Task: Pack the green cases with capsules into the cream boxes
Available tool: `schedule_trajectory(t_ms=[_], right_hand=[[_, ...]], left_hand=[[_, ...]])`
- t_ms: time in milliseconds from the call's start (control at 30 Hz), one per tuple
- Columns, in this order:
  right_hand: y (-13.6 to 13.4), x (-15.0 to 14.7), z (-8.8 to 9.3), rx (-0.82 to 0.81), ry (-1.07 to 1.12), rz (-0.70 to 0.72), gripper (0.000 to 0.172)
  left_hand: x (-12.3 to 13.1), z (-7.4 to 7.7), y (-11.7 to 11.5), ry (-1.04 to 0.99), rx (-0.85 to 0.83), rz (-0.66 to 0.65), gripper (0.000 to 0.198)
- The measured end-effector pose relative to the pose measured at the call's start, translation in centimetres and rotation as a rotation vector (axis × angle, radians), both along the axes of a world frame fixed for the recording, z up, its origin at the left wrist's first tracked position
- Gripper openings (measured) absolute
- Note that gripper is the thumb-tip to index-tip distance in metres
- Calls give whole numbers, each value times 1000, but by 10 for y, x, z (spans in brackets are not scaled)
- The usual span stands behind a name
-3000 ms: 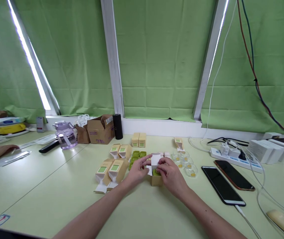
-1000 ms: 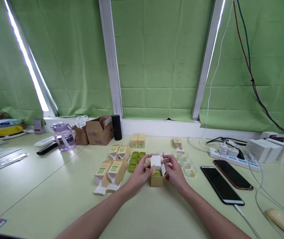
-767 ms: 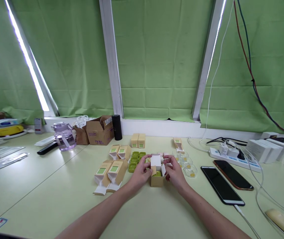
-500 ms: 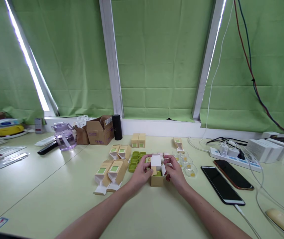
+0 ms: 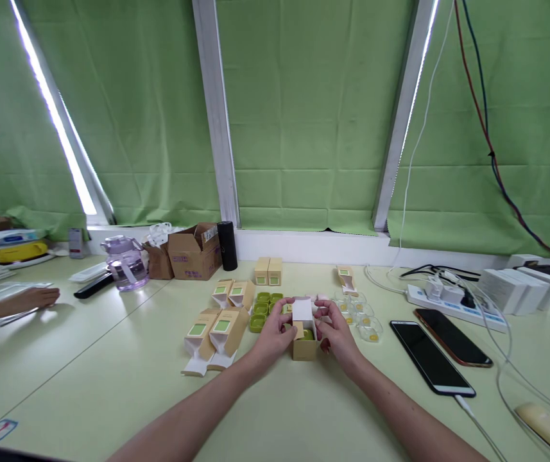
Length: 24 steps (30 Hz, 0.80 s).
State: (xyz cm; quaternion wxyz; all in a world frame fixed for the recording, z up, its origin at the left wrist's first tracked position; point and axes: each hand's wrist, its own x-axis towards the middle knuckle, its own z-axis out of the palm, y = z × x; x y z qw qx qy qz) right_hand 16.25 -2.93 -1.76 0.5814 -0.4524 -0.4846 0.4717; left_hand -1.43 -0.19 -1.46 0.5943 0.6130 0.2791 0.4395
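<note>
A small tan carton (image 5: 305,348) stands upright on the pale green table (image 5: 111,385), its white top flap (image 5: 302,310) raised and a green item showing inside. My left hand (image 5: 271,335) grips the carton's left side, fingers curled at the flap. My right hand (image 5: 335,333) holds the right side, fingertips pinching the side flap. Several green square pots (image 5: 261,310) lie just behind the carton. Clear lids with yellow centres (image 5: 367,325) sit to the right.
Open tan cartons (image 5: 211,332) lie to the left, two shut ones (image 5: 268,270) behind. Two phones (image 5: 431,366) and a power strip (image 5: 452,307) with cables are at right. A purple jug (image 5: 123,260), brown boxes (image 5: 194,249) and another person's hand (image 5: 34,297) are at left.
Both hands stayed on the carton; my right fingers shifted in onto the side flap. The other person's hand at far left has come further onto the table.
</note>
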Motion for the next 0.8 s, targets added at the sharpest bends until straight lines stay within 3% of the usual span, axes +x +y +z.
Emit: schedule_trajectory(t_ms=[800], right_hand=[[2, -4, -10, -17, -94, 28, 57]], left_hand=[[-1, 0, -2, 59, 20, 54, 66]])
